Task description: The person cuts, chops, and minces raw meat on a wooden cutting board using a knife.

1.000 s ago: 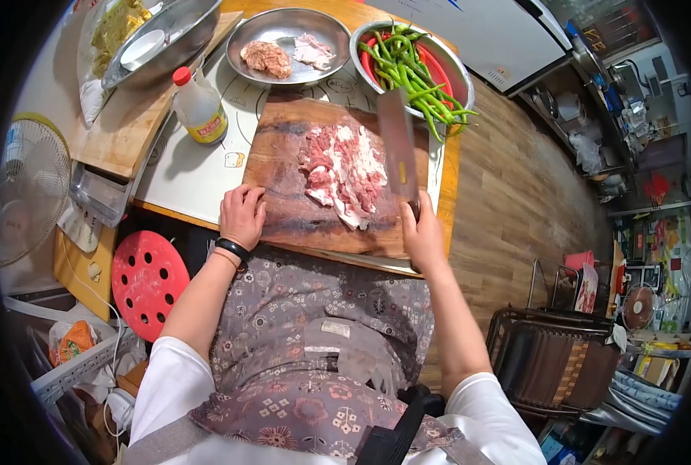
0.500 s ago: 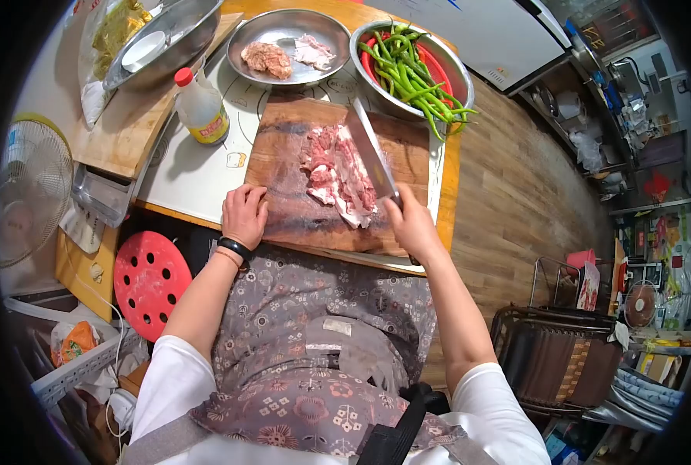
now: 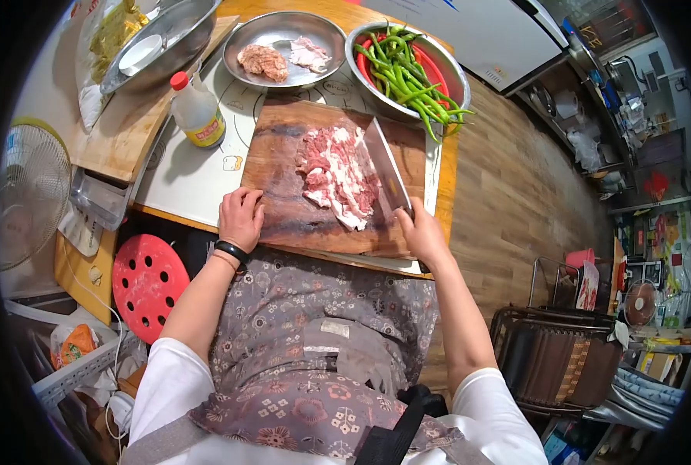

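A wooden cutting board point(image 3: 276, 163) lies on the table, with a flattened pile of chopped raw meat point(image 3: 338, 174), red with white fat, spread over its middle. My right hand point(image 3: 421, 232) is closed around the handle of a cleaver point(image 3: 388, 167). The broad blade stands on edge just right of the meat, its tip pointing away from me. My left hand point(image 3: 241, 217) rests at the board's left front corner, fingers laid over the edge and slightly apart, holding nothing.
Behind the board stand a steel plate point(image 3: 283, 22) bearing minced meat and pale pieces, and a bowl point(image 3: 463, 87) of green peppers. A red-capped bottle point(image 3: 197, 112) is left of the board. A red stool point(image 3: 150, 287) and fan point(image 3: 34, 194) are further left.
My right hand has moved the cleaver right, from over the meat to beside it. More of the meat's surface shows. My left hand stays at the board's corner.
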